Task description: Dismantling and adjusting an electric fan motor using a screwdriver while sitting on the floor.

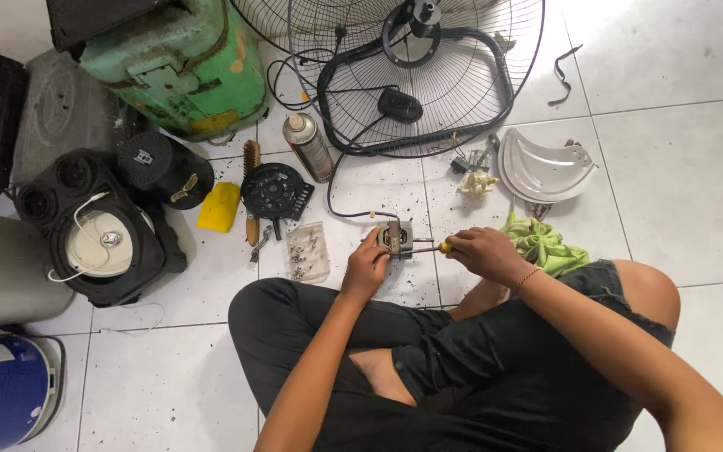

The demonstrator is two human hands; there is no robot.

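Observation:
I sit cross-legged on a white tiled floor. My left hand (365, 266) steadies a small fan motor (396, 238) that rests on the floor in front of my knees. My right hand (484, 254) grips a yellow-handled screwdriver (443, 247), its shaft pointing left into the motor's side. A black cable (338, 194) runs from the motor up to the fan guard. A green rag (543, 243) lies just behind my right wrist.
A wire fan guard (403, 75) lies ahead, with a spray can (309, 146), wire brush (251, 192), black round motor cover (274, 191), clear bag of screws (307, 251), yellow block (218, 207) and white plastic part (541, 167). A green tank (182, 63), black speaker (102, 226) and blue container (2, 389) stand at left.

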